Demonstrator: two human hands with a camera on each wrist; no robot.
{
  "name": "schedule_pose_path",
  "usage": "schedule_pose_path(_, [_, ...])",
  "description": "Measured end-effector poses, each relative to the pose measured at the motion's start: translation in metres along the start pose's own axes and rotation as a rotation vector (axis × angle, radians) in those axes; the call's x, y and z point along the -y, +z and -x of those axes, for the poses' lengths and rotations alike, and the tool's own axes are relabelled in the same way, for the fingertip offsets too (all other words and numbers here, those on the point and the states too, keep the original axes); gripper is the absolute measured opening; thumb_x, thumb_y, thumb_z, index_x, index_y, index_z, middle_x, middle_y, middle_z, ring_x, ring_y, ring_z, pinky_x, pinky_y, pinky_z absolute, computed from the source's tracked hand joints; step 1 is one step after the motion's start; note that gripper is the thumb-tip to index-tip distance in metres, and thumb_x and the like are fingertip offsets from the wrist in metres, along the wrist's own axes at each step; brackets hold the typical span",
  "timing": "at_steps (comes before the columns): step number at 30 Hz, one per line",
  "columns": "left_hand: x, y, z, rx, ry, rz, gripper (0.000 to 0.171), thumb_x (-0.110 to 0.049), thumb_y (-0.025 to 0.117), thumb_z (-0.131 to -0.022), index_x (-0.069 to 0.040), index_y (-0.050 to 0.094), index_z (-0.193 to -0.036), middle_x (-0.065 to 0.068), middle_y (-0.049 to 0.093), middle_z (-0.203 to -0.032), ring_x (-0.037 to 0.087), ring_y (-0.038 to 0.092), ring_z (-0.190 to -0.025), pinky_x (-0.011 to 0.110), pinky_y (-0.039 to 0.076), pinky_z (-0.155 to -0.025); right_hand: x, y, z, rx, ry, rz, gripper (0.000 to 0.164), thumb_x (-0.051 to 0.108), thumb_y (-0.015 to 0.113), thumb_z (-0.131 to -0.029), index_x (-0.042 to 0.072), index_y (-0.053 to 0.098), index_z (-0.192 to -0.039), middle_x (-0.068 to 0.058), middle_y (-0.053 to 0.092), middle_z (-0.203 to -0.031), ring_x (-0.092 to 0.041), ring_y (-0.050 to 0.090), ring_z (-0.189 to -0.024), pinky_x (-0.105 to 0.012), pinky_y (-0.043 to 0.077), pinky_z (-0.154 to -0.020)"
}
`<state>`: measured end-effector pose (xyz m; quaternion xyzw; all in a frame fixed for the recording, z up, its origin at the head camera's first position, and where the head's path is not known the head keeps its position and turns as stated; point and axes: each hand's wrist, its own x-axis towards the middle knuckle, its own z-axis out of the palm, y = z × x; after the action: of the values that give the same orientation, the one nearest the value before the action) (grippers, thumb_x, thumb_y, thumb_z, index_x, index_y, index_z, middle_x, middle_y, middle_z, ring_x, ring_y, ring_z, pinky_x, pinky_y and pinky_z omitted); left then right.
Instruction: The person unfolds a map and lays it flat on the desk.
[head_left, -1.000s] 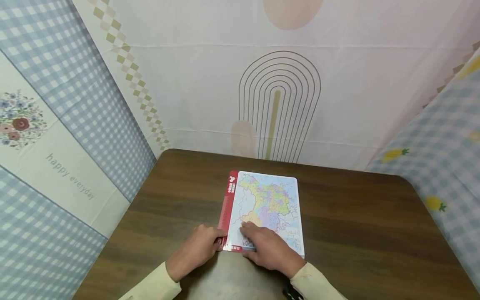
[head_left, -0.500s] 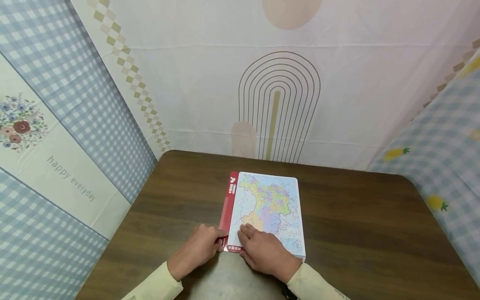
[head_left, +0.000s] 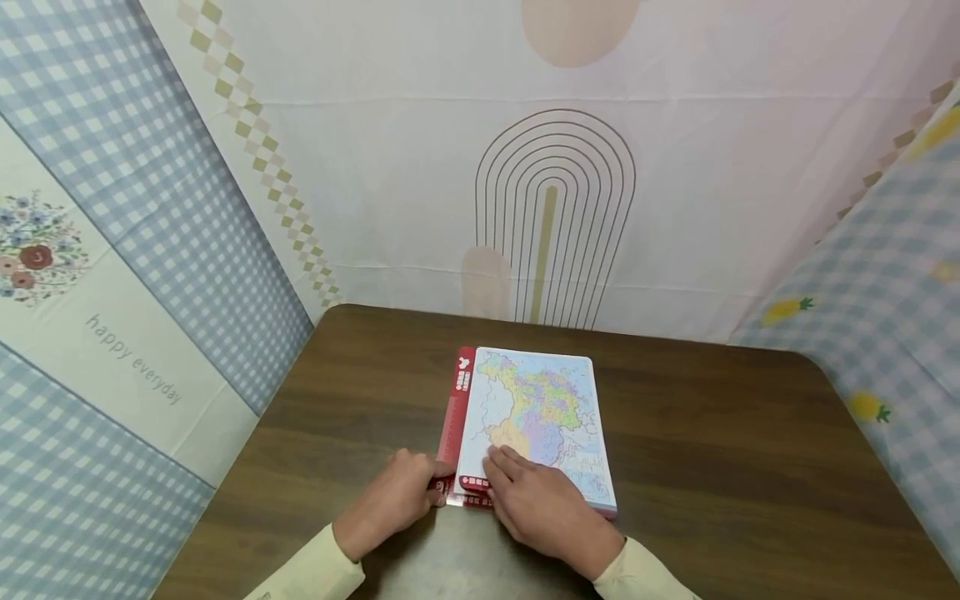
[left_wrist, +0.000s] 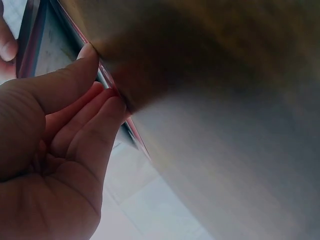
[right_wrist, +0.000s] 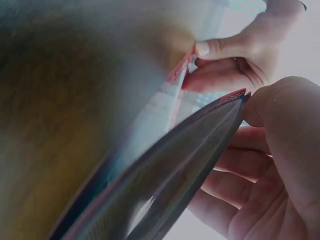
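A colourful map sheet (head_left: 536, 400) lies over a red-margined sheet (head_left: 452, 421), whose red strip shows along the left side and at the near edge. My left hand (head_left: 397, 492) pinches the lower sheet's near left corner; in the left wrist view the thumb and fingers of the left hand (left_wrist: 65, 135) meet at its thin edge. My right hand (head_left: 540, 508) holds the upper map at its near edge, fingers flat on top. In the right wrist view, the right hand (right_wrist: 280, 165) has its thumb by the corner of the raised sheet (right_wrist: 175, 160), with a gap beneath.
The sheets lie near the front of a dark wooden table (head_left: 712, 450) with rounded far corners. A pale printed cloth (head_left: 390, 192) hangs behind it. Blue checked cloths (head_left: 135, 167) hang at the left and right sides.
The upper map's near edge has lifted and shifted slightly right under my right hand, uncovering more of the lower sheet's red near edge. My left hand stays at the corner.
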<state>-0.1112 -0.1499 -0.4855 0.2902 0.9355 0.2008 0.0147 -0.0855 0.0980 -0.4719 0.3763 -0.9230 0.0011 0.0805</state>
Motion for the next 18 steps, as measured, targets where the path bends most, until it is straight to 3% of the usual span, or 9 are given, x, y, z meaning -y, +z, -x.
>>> schedule_pose_path(5, [0.003, 0.0, 0.003, 0.01, 0.009, 0.017, 0.024, -0.01, 0.089, -0.083, -0.018, 0.082, -0.105, -0.001, 0.079, -0.087, 0.006, 0.063, -0.074, 0.026, 0.051, -0.066, -0.004, -0.009, 0.009, -0.067, 0.007, -0.005, 0.043, 0.03, 0.064, -0.106, 0.006, 0.065, -0.142, -0.011, 0.066, -0.146, -0.02, 0.066, -0.132, -0.034, 0.06, -0.096])
schedule_pose_path(11, [0.002, 0.001, 0.003, -0.003, 0.015, 0.013, 0.021, -0.009, 0.088, -0.084, -0.017, 0.082, -0.103, -0.002, 0.079, -0.085, 0.005, 0.062, -0.072, 0.025, 0.049, -0.065, -0.015, -0.016, 0.023, -0.013, 0.056, -0.059, 0.046, 0.026, 0.062, -0.107, 0.007, 0.058, -0.15, -0.01, 0.059, -0.155, -0.021, 0.061, -0.139, -0.037, 0.059, -0.099])
schedule_pose_path(18, [0.001, 0.001, 0.003, 0.015, -0.009, 0.009, 0.019, -0.012, 0.088, -0.085, -0.017, 0.083, -0.103, -0.002, 0.08, -0.09, 0.006, 0.062, -0.074, 0.025, 0.05, -0.066, -0.03, -0.018, 0.041, -0.068, 0.072, -0.049, 0.054, 0.008, 0.073, -0.097, 0.006, 0.057, -0.149, -0.01, 0.059, -0.155, -0.022, 0.062, -0.137, -0.039, 0.06, -0.096])
